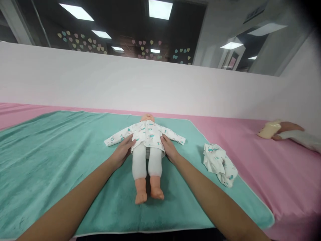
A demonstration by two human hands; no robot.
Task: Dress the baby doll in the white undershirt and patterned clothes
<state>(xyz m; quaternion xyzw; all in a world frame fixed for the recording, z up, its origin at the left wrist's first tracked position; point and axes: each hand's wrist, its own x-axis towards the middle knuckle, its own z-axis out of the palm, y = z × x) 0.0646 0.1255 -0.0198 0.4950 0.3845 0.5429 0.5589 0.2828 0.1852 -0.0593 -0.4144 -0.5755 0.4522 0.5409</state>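
Note:
A baby doll (154,164) lies on its back in the middle of the green towel, head away from me and bare feet towards me. It wears a white patterned long-sleeved shirt (147,132) and white leggings-like cloth on its legs. The sleeves spread out to both sides, hiding the doll's hands. My left hand (122,150) is closed at the shirt's left side near the hem, thumb over the cloth. Opposite it, my right hand (170,147) closes on the shirt's right side. Some of the fingers are hidden beneath the doll's sides.
Right of the doll, crumpled white patterned clothing (220,164) lies on the green towel (62,160). The towel covers a pink surface (250,160). At far right, near the white wall (150,87), are a pale yellow bottle (269,129) and a doll's limb-like part (291,127).

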